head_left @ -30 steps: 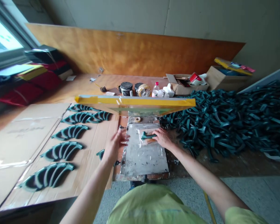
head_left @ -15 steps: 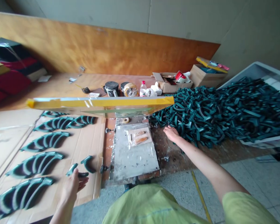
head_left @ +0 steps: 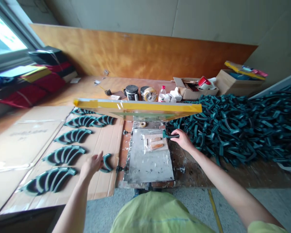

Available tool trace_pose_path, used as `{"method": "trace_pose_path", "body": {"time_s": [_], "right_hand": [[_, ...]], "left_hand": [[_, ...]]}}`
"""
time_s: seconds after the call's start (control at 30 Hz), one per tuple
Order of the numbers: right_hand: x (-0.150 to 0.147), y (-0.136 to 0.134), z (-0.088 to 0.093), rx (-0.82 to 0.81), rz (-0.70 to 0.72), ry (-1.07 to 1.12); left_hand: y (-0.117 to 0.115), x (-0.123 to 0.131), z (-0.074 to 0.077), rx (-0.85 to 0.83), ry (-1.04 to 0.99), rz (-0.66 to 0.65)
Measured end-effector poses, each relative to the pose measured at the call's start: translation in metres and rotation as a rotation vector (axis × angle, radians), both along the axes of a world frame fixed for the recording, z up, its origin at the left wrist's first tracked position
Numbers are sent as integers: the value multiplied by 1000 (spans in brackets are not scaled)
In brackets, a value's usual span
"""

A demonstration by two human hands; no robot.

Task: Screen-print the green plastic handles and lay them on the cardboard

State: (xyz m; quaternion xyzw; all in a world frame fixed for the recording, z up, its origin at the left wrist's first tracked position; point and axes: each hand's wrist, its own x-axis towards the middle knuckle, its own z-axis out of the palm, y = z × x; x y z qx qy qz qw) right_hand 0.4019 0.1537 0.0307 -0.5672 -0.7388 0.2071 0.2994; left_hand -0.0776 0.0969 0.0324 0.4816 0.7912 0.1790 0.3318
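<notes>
Over the cardboard (head_left: 100, 189), my left hand (head_left: 93, 163) has its fingers bent together against the left side of curved dark green plastic parts (head_left: 107, 162). What lies between those fingertips is hidden. My right hand (head_left: 182, 139) pinches the end of another dark green plastic part (head_left: 169, 135), lifted just past the upper right corner of a grey plate (head_left: 150, 170). Taped to that plate are small orange-brown pieces (head_left: 156, 146) under clear film. Nested rows of such curved parts (head_left: 50, 182) lie further left on the cardboard.
A yellow-taped frame (head_left: 140, 106) slants above the plate's far end. A large heap of green parts (head_left: 228, 126) covers the right side. Behind stand black-lidded cups (head_left: 132, 92), a tape roll (head_left: 150, 94), a red-capped bottle (head_left: 162, 93) and an open carton (head_left: 190, 92). Clamp knobs (head_left: 181, 169) flank the plate.
My right hand has come away from the heap with a green part in it. My left hand has moved up the cardboard, closer to the curved parts. The view has swung left.
</notes>
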Motion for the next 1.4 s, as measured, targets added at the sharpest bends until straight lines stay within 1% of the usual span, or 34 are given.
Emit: {"method": "trace_pose_path", "body": {"time_s": [0.07,0.1,0.17,0.23,0.27,0.3,0.33,0.4,0.47,0.53,0.6,0.67,0.73,0.8,0.9,0.97,1.0,1.03,1.1,1.17,1.23,1.3,1.4], "right_hand": [[-32,2,-6,-22,113,165],[-47,3,-10,-32,166,181],[-68,4,-19,-19,250,97],[-79,4,-26,38,295,-56],[-82,4,-29,69,311,-131],[-84,2,-30,94,327,-194],[-85,0,-31,112,337,-242],[-87,-6,-31,141,332,-298],[-87,-12,-29,172,322,-315],[-80,-15,-22,193,266,-292],[-65,-10,-11,198,148,-256],[-48,2,4,199,-1,-229],[-38,20,22,217,-102,-207],[-44,39,38,254,-116,-196],[-77,63,51,281,7,-297],[-102,72,52,226,81,-423],[-112,74,50,175,103,-482],[-120,74,47,119,114,-531],[-126,68,39,33,127,-589],[-123,54,32,23,186,-600],[-113,35,28,69,320,-583],[-100,18,31,105,470,-556],[-85,11,42,86,628,-518]], "left_hand": [[24,19,35,128,-103,23],[36,31,54,284,-229,37],[56,57,93,536,-481,44],[71,81,126,704,-650,32],[75,90,138,755,-693,33],[79,96,147,782,-710,40],[81,101,152,787,-710,49],[80,105,153,767,-691,53],[72,105,147,743,-678,36],[56,100,139,724,-668,26],[33,93,128,649,-669,22],[9,85,113,493,-668,7],[-13,79,91,298,-664,-9],[-27,76,62,159,-669,-1],[-35,77,15,108,-662,28],[-34,78,-9,119,-639,28],[-34,79,-17,122,-642,22],[-33,79,-23,121,-655,17],[-32,79,-28,116,-691,14],[-33,79,-28,114,-707,20],[-34,78,-27,116,-717,26],[-34,79,-27,116,-727,37],[-34,80,-26,112,-734,53]]}}
